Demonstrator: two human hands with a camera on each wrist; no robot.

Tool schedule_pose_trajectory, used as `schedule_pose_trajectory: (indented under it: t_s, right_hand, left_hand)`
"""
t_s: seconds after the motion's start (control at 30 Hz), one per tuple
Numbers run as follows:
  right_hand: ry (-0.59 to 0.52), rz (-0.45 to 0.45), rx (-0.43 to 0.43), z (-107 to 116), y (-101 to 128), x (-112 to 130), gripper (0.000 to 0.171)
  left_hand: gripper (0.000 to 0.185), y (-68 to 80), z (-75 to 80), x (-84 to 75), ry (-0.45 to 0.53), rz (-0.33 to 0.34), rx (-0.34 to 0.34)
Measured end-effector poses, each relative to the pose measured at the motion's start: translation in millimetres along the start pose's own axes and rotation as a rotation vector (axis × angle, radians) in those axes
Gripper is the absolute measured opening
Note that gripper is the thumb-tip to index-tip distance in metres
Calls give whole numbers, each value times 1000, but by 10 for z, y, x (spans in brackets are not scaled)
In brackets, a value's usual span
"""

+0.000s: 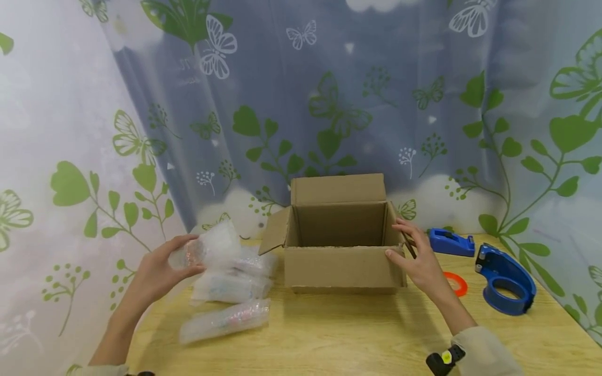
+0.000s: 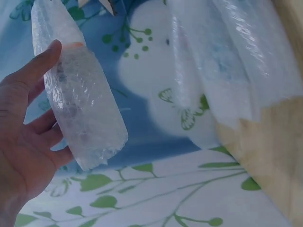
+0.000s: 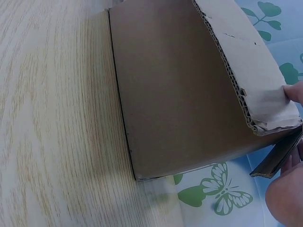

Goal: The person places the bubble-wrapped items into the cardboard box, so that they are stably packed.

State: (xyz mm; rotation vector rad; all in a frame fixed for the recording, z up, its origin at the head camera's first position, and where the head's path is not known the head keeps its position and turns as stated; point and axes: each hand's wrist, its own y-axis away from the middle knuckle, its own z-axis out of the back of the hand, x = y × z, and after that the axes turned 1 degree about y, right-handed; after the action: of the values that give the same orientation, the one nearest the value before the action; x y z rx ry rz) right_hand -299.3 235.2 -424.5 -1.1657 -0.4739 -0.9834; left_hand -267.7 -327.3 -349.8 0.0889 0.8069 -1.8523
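An open cardboard box (image 1: 338, 269) stands in the middle of the wooden table (image 1: 357, 334). My right hand (image 1: 420, 258) holds its front right corner, thumb on the front wall's top edge (image 3: 265, 101) and fingers behind the folded-down side flap (image 3: 278, 158). My left hand (image 1: 157, 271) holds a bubble-wrapped package (image 1: 209, 249) up in the air to the left of the box. In the left wrist view the thumb and fingers (image 2: 28, 132) curl round that clear package (image 2: 83, 111). The inside of the box looks empty from here.
Two more bubble-wrapped packages (image 1: 232, 284) (image 1: 224, 319) lie on the table left of the box. At the right are a small blue tape dispenser (image 1: 451, 243), a larger blue one (image 1: 507, 281) and an orange ring (image 1: 457, 283). A leaf-print curtain (image 1: 329, 104) hangs close behind.
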Motion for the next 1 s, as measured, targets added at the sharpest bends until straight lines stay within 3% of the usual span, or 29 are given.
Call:
schedule_pose_trajectory:
  t_s: [0.2,0.47,0.6,0.8,1.0]
  right_hand:
    - [-23,-2,8,-4,-14,-13,56]
    - [-42,-3,-2,1,14,-18,57]
    - [-39,-1,-8,7,17,-14,58]
    - [-35,-4,-20,18,38,-4,59]
    - [-42,-5,-10,-5,43,-8,59]
  left_hand:
    - [70,-155,-30,-215,43,0,17]
    - [65,-479,-137,-503,58,-160,-14]
    - [64,-626,-185,-656,89,-191,-18]
    - [66,-855,-326,-873,164,-170,76]
    - [65,-1012,-481,-1058,164,-184,128]
